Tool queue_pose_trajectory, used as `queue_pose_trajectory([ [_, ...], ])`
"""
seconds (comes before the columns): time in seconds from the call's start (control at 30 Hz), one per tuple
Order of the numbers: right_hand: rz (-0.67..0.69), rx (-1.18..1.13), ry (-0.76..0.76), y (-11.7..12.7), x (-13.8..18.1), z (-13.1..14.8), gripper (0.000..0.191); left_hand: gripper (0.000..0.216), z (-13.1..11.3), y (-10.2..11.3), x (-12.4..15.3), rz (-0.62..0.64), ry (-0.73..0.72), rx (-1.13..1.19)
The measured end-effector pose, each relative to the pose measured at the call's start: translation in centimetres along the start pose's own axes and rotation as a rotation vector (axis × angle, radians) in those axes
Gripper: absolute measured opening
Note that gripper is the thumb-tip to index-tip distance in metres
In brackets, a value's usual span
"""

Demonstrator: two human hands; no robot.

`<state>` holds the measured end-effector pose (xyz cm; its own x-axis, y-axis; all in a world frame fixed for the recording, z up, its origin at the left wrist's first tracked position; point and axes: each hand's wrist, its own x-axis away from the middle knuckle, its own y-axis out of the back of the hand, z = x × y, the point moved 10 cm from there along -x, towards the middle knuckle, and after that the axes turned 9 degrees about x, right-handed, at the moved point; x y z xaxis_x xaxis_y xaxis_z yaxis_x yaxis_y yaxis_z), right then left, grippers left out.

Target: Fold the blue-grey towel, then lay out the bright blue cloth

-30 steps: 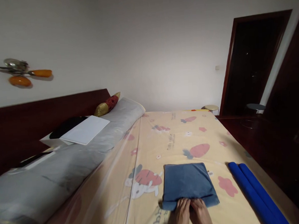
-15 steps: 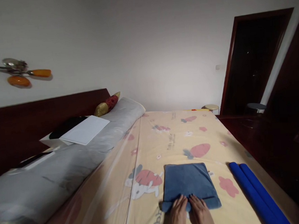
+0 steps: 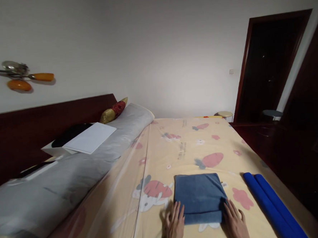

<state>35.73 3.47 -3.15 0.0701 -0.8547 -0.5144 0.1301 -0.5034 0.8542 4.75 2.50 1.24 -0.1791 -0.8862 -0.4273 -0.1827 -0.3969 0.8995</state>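
Flanking a folded blue terry towel (image 3: 200, 197) with two flat, open hands.
Palm down, the left hand (image 3: 175, 226) has its fingertips touching the towel's left edge, and the right hand (image 3: 235, 225) spreads its fingers against the right edge. The towel lies between both hands on a pale yellow carrot-print sheet (image 3: 187, 146). Two bright blue rolled tubes (image 3: 272, 205) lie near, off to the right of the right hand.

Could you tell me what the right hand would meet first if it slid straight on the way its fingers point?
Most likely the folded blue towel: the right hand lies flat on the bedsheet, fingers aimed forward and slightly inward at the towel's right edge. Whether they touch it is unclear.
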Motion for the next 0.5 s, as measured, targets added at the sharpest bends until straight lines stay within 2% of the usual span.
queue_pose_trajectory([
  [0.17,0.007,-0.045,0.184,-0.1,1.4,2.5,0.048,0.044,-2.2,0.0,2.1,-0.1,-0.222,0.035],
  [0.23,0.002,-0.067,0.185,-0.3,1.7,2.5,0.044,0.046,-2.1,0.1,2.8,-0.121,-0.297,0.047],
  [0.3,-0.004,-0.101,0.156,-0.2,1.4,2.5,0.038,0.05,-1.7,0.1,3.0,-0.124,-0.313,0.058],
  [0.4,0.044,-0.143,0.104,-0.1,-0.1,2.9,0.028,0.049,-1.5,-0.6,2.1,-0.054,-0.242,0.097],
  [0.5,0.076,-0.139,0.075,0.0,-1.9,3.5,0.029,0.038,-1.0,-2.1,0.4,0.062,-0.032,0.158],
])
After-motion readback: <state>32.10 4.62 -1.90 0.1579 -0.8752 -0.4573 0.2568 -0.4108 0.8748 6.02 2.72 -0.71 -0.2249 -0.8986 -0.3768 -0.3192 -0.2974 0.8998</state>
